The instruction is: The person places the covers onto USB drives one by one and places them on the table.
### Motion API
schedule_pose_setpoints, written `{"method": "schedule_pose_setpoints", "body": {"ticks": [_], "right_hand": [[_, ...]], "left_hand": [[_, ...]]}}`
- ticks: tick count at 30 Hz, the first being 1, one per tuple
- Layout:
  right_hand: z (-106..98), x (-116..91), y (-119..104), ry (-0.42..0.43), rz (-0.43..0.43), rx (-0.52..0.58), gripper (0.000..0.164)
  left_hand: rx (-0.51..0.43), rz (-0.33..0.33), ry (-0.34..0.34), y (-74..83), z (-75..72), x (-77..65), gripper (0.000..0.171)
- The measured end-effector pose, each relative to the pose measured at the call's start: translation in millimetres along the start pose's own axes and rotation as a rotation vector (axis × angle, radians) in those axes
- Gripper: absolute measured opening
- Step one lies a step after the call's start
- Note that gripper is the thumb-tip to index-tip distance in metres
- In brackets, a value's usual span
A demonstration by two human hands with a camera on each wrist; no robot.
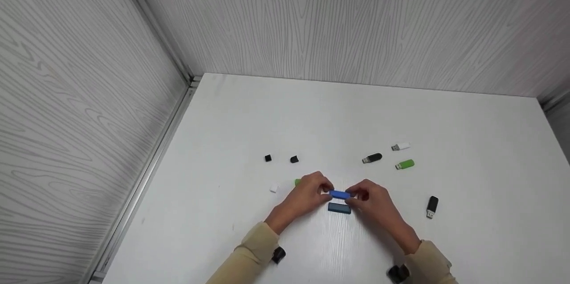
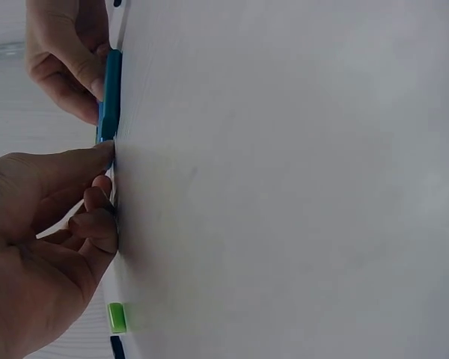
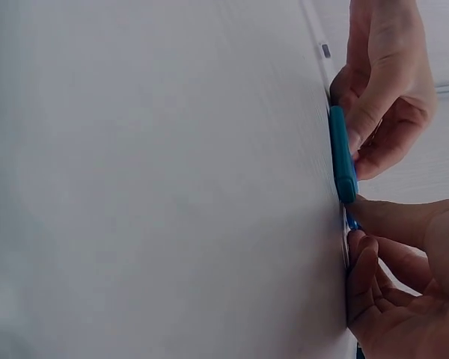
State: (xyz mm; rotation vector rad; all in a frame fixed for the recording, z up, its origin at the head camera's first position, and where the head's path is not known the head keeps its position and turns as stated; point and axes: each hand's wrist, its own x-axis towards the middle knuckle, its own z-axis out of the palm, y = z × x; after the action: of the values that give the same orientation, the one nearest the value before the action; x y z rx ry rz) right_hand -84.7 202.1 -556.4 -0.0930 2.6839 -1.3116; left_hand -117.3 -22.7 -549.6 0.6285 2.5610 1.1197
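Observation:
A bright blue USB stick [image 1: 339,194] lies between the two hands over the white table. My left hand [image 1: 308,191] pinches its left end with thumb and fingers, and the right hand [image 1: 373,197] pinches the other end. Just nearer to me rests a teal USB stick [image 1: 339,208], parallel to the blue one and apart from the fingers. From the left wrist view, the teal stick [image 2: 112,96] hides most of the blue one. In the right wrist view a sliver of the blue stick [image 3: 352,221] shows at the right fingertips.
To the left lie two black caps [image 1: 294,159], a white cap [image 1: 274,188] and a green cap [image 1: 297,182] partly behind the left hand. On the right are uncapped USB sticks: black [image 1: 372,158], white [image 1: 401,146], green [image 1: 405,164] and another black one [image 1: 432,207]. Walls [image 1: 338,21] border the table.

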Motion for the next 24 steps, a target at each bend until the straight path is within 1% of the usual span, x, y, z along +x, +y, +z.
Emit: {"method": "schedule_pose_setpoints", "body": {"ticks": [6, 8, 10, 13, 15, 17, 20, 24], "right_hand": [[0.9, -2.0, -3.4, 0.014, 0.010, -0.028, 0.019], [0.3, -2.5, -4.5, 0.006, 0.013, -0.022, 0.020], [-1.1, -3.0, -5.4, -0.005, 0.022, -0.014, 0.022], [-4.6, -3.6, -5.0, -0.017, 0.042, 0.016, 0.026], [-7.0, -3.9, -4.3, -0.015, 0.054, 0.039, 0.026], [-8.8, -4.5, -2.3, -0.015, 0.061, 0.057, 0.024], [-9.7, -6.0, 0.4, -0.014, 0.075, 0.074, 0.021], [-10.7, -7.8, 2.7, -0.028, 0.084, 0.095, 0.020]], "left_hand": [[0.010, 0.042, 0.008, 0.3, -0.1, -0.9, 0.017], [0.005, 0.042, 0.003, -0.5, -3.1, -1.8, 0.019], [-0.009, 0.043, 0.012, -1.3, -9.1, -2.5, 0.020], [-0.028, 0.027, 0.050, -2.8, -22.9, -3.2, 0.021], [-0.032, 0.014, 0.092, -4.2, -32.8, -3.2, 0.021], [-0.031, -0.007, 0.119, -6.7, -40.4, -3.8, 0.021], [-0.026, -0.033, 0.128, -12.0, -45.6, -5.9, 0.021], [-0.028, -0.056, 0.130, -20.5, -46.4, -8.7, 0.021]]}}
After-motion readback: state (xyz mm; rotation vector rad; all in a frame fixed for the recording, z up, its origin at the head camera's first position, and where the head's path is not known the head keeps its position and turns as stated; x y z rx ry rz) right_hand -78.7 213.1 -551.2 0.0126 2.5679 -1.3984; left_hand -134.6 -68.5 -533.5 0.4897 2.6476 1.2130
